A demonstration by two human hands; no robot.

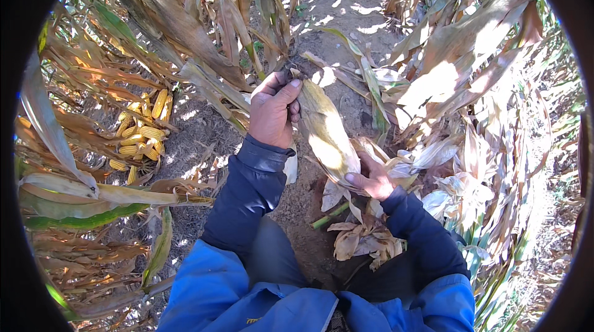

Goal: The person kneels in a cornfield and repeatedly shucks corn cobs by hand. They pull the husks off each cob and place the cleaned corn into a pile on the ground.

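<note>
Both my hands are on one ear of corn wrapped in pale, dry husk. My left hand pinches its upper tip between thumb and fingers, where dark, withered silk shows. Around its lower end curls my right hand, with the thumb lying on the husk. The ear is tilted, tip toward the upper left. No kernels can be seen on it. Loose, peeled husks hang or lie just below my right hand, beside a short green stalk piece.
A pile of bare yellow corn cobs lies on the ground at left. Standing dry corn stalks rise ahead and to the left. Cut stalks and leaves are heaped at right. A dirt strip runs ahead between rows.
</note>
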